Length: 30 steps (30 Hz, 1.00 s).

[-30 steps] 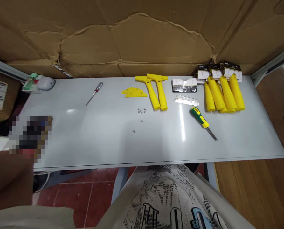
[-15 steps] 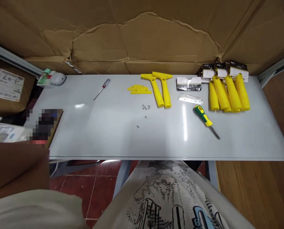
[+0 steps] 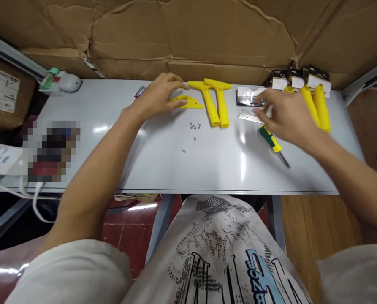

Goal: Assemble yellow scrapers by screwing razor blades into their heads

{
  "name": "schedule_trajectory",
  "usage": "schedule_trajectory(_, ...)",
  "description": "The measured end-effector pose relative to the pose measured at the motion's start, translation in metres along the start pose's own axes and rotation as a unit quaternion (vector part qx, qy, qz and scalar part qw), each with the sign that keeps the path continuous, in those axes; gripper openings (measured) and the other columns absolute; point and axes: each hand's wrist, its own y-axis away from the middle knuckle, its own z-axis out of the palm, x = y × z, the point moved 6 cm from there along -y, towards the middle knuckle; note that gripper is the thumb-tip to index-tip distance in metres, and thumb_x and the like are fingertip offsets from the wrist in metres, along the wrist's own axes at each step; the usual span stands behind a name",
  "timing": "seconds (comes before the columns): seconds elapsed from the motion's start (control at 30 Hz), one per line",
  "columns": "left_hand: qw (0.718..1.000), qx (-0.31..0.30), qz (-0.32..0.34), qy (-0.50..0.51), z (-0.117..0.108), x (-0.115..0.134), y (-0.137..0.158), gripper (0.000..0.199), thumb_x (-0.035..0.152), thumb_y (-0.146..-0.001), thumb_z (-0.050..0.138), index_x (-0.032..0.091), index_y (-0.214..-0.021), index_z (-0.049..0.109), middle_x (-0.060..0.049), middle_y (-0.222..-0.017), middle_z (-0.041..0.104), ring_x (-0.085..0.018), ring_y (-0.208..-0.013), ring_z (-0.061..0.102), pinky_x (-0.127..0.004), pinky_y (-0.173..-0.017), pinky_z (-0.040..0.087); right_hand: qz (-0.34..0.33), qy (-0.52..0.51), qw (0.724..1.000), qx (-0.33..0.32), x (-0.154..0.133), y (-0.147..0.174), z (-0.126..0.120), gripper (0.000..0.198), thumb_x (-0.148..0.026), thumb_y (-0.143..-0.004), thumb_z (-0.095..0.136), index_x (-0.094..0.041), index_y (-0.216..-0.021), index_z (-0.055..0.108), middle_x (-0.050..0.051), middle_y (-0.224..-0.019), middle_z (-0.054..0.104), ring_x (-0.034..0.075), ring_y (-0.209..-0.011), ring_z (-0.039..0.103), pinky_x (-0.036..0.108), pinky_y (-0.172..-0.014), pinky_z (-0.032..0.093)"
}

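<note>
My left hand (image 3: 163, 95) reaches over the back of the table, its thumb and fingers apart around the left end of a flat yellow plastic plate (image 3: 194, 102). Whether it touches the plate I cannot tell. Beside the plate lie two yellow T-shaped scraper handles (image 3: 211, 109). My right hand (image 3: 286, 112), slightly blurred, hovers with parted, curved fingers near thin metal blades (image 3: 248, 115) and a black-and-white packaging card (image 3: 243, 96); nothing shows in its fingers. Under it sits a green-and-yellow screwdriver (image 3: 272, 140). Several small screws (image 3: 193, 126) lie in front of the handles.
Carded yellow handles (image 3: 324, 109) are grouped at the back right, partly covered by my right hand. A small screwdriver (image 3: 139, 91) lies behind my left wrist. A white rounded device (image 3: 71, 83) stands in the back left corner. Cardboard (image 3: 207, 38) walls the back edge.
Both my hands have come in over the table, the left to the yellow plate, the right to the blades. The view has shifted slightly. The objects on the table appear unmoved.
</note>
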Motion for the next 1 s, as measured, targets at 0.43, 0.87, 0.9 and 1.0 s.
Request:
schedule_trajectory(0.43,0.988,0.095,-0.012,0.118,0.062,-0.039,0.01,0.044,0.04,-0.117,0.069,0.021,-0.153,0.086,-0.015,-0.159,0.082,-0.04,-0.154,0.068,-0.066,-0.144,0.052,0.037,-0.079,0.984,-0.157,-0.029,-0.077,0.082,0.058,-0.021,-0.114,0.045,-0.012,-0.157,0.081,0.02,-0.118,0.076,0.033,-0.12,0.068,0.047,-0.117,0.056)
schedule_trajectory(0.87,0.814,0.104,0.053,0.569,0.03,0.065,0.033,0.097,0.081,-0.096,0.101,0.024,-0.169,0.071,-0.015,-0.142,0.089,-0.033,-0.112,0.094,-0.045,-0.089,0.083,-0.119,-0.031,0.991,0.043,-0.071,0.076,0.041,0.047,-0.019,-0.122,0.053,-0.026,-0.158,0.084,0.013,-0.136,0.07,0.015,-0.09,0.064,0.027,-0.068,0.048)
schedule_trajectory(0.9,0.811,0.09,0.042,0.577,0.029,0.074,0.038,0.09,0.075,-0.093,0.106,0.022,-0.16,0.079,-0.015,-0.135,0.09,-0.032,-0.107,0.094,-0.044,-0.086,0.083,-0.123,-0.008,0.992,0.04,-0.072,0.088,0.043,0.048,-0.017,-0.121,0.055,-0.026,-0.158,0.083,0.013,-0.135,0.07,0.014,-0.089,0.064,0.026,-0.066,0.047)
schedule_trajectory(1.0,0.841,0.039,-0.012,0.54,0.031,0.094,0.057,0.057,0.051,-0.093,0.108,0.016,-0.136,0.091,-0.012,-0.112,0.093,-0.03,-0.096,0.094,-0.043,-0.088,0.083,-0.118,0.03,0.992,0.039,-0.072,0.122,0.048,0.045,-0.016,-0.118,0.057,-0.025,-0.152,0.085,0.013,-0.131,0.069,0.012,-0.082,0.062,0.026,-0.063,0.048)
